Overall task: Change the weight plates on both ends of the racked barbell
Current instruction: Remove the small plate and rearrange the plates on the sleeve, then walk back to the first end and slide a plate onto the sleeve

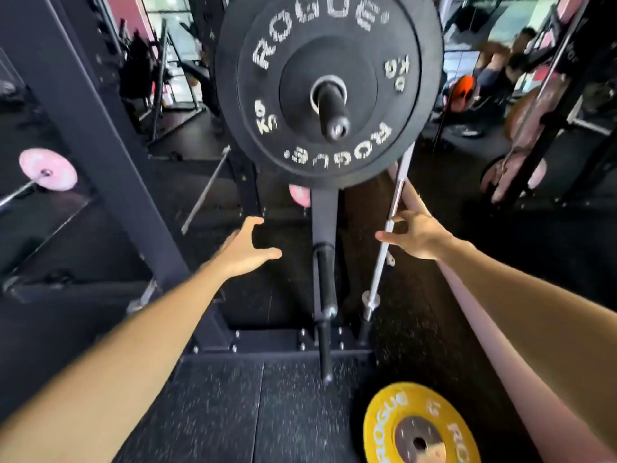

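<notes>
- Head view: black Rogue bumper plate [329,91] sits on barbell sleeve [334,110], end-on to camera, no collar visible; likely free to slide off.
- Left hand [245,248] and right hand [412,237] both spread, grasping nothing, raised below the plate on either side, apparently to take its rim.
- Yellow Rogue plate [417,426] lies flat on rubber floor [217,412], near right; probably staged as the replacement.
</notes>
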Tool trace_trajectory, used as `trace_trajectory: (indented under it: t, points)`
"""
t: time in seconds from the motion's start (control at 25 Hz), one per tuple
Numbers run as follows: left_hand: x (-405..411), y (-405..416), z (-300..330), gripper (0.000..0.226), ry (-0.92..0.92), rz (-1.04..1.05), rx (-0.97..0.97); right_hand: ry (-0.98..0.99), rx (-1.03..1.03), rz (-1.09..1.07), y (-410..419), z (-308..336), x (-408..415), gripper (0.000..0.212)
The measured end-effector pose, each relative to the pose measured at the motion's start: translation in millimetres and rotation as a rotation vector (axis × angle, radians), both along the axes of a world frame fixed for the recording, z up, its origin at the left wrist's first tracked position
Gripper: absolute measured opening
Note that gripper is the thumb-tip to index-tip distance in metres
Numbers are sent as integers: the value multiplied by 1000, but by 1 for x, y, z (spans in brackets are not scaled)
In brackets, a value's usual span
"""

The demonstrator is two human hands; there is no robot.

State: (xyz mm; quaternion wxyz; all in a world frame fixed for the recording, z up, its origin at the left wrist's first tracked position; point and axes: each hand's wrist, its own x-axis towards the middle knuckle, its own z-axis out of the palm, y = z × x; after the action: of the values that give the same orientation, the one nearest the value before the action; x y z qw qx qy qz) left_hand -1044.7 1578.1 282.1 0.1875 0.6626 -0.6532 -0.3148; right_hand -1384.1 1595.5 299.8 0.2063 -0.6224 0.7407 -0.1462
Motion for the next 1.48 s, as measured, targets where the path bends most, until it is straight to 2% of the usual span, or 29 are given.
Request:
trace_trajectory:
  t: [0.16,0.36,0.52,0.64,0.72,0.92,1.12,1.32,1.48]
  points:
    - [18,119,-99,74,-58,-51,314,-26,312,57,107,-104,27,76]
    - [59,262,-181,59,-13,91,620,-83,610,140,221,-206,74,79]
    - [95,377,-235,53,28,216,781,53,816,379,301,-273,128,78]
    - [121,444,-263,48,108,298,875,129,955,519,343,-300,165,72]
    - [146,484,-278,42,144,391,883,165,983,589,363,-313,195,67]
    - [227,572,-291,25,293,643,927,257,1058,770,387,-329,302,78]
    - [346,624,-302,46,369,820,935,222,1069,842,363,-322,455,83]
    - [465,628,-306,62,415,831,899,189,971,912,334,-313,601,81]
    - [550,597,-314,58,492,827,891,200,927,958,303,-310,693,76]
